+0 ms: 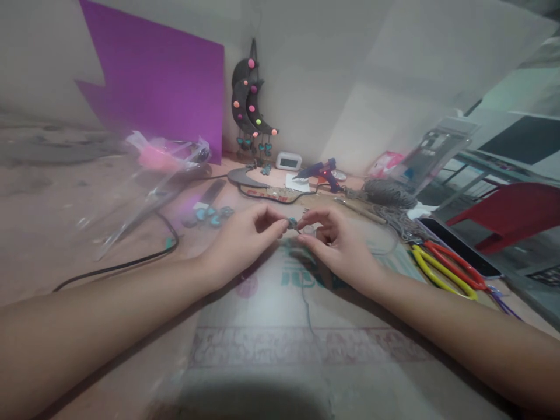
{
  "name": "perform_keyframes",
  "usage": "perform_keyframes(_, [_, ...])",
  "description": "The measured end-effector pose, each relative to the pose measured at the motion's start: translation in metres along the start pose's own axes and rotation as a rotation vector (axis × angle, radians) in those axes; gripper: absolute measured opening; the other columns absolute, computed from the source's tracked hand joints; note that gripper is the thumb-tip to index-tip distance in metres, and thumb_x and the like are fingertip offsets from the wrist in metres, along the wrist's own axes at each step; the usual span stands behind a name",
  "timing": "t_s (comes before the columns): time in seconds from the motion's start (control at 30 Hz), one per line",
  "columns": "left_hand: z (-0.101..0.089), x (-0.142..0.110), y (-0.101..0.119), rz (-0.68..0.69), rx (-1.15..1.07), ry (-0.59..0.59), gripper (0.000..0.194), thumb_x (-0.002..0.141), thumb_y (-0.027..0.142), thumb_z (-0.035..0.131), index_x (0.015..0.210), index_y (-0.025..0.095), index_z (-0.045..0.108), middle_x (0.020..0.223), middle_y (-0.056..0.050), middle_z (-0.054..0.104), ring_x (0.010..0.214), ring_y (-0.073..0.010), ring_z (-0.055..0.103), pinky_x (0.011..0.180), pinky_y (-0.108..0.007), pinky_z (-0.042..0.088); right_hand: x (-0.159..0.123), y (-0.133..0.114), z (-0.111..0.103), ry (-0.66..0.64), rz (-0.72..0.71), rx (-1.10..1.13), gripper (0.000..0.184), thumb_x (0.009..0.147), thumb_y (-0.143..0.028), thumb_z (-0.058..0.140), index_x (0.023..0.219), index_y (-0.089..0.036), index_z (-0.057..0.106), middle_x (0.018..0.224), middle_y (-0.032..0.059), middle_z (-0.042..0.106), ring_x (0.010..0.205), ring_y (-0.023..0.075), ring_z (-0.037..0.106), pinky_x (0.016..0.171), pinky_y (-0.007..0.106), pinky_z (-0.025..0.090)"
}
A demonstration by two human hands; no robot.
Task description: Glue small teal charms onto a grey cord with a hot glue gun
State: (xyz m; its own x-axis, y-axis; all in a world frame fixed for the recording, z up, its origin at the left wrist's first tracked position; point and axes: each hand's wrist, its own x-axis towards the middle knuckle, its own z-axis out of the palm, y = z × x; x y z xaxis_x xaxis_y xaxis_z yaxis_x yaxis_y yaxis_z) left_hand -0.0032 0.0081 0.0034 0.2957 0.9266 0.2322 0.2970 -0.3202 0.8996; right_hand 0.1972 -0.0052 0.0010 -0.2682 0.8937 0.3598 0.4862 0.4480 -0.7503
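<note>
Over a printed cardboard sheet [262,350], my two hands meet at the middle of the table. My left hand [251,236] pinches a small teal and grey bead-like ornament [292,223] between thumb and forefinger. Close against its other side is my right hand [335,242], thumb and forefinger drawn together; a thin dark bit shows at their tips, too small to name. A grey thread [307,306] trails down the cardboard below the hands. Left of my left hand lie several teal and grey heart-like pieces [212,216].
A moon-shaped hanging [249,99] and a purple board [161,76] stand at the wall. Behind the hands are a glue gun [319,170] and a small digital clock [289,161]. Grey yarn [389,193], a phone [459,245] and yellow-and-red-handled scissors [446,271] lie right. A black cable [131,262] runs left.
</note>
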Motion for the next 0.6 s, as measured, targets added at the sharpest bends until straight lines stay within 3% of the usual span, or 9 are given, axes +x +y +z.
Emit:
perform_keyframes(0.1, [-0.0001, -0.0001, 0.0017, -0.001, 0.028, 0.019, 0.018, 0.089, 0.035, 0.058, 0.087, 0.019, 0.066, 0.071, 0.000, 0.066, 0.056, -0.0122, 0.054, 0.052, -0.024, 0.042, 0.0008, -0.0007, 0.0033, -0.081, 0.161, 0.238, 0.025, 0.083, -0.030, 0.066, 0.094, -0.022, 0.045, 0.103, 0.0029, 0.068, 0.046, 0.0043, 0.050, 0.042, 0.021, 0.041])
perform_keyframes(0.23, [0.0004, 0.0004, 0.0017, 0.011, 0.028, 0.017, 0.018, 0.090, 0.035, 0.058, 0.087, 0.018, 0.065, 0.074, -0.001, 0.066, 0.060, -0.0127, 0.056, 0.055, -0.024, 0.043, 0.0032, -0.0008, 0.0048, -0.125, 0.185, 0.395, 0.022, 0.084, -0.027, 0.063, 0.088, -0.023, 0.041, 0.077, -0.0035, 0.065, 0.052, 0.0079, 0.056, 0.051, 0.024, 0.048])
perform_keyframes(0.4, [0.0002, -0.0001, 0.0021, -0.018, 0.026, 0.002, 0.019, 0.090, 0.037, 0.057, 0.087, 0.019, 0.064, 0.070, -0.001, 0.065, 0.054, -0.0124, 0.054, 0.050, -0.025, 0.041, 0.0039, 0.0030, 0.0022, -0.053, 0.057, 0.162, 0.020, 0.082, -0.023, 0.067, 0.096, -0.022, 0.052, 0.078, -0.0021, 0.061, 0.068, 0.0120, 0.061, 0.061, 0.026, 0.050])
perform_keyframes(0.6, [0.0009, -0.0022, 0.0040, -0.015, -0.018, 0.007, 0.017, 0.088, 0.035, 0.060, 0.083, 0.020, 0.064, 0.063, 0.001, 0.064, 0.053, -0.0134, 0.056, 0.049, -0.024, 0.042, 0.0031, 0.0042, -0.0011, 0.074, -0.168, -0.219, 0.005, 0.087, -0.022, 0.063, 0.092, -0.021, 0.062, 0.082, 0.0021, 0.069, 0.074, 0.0153, 0.065, 0.069, 0.029, 0.051])
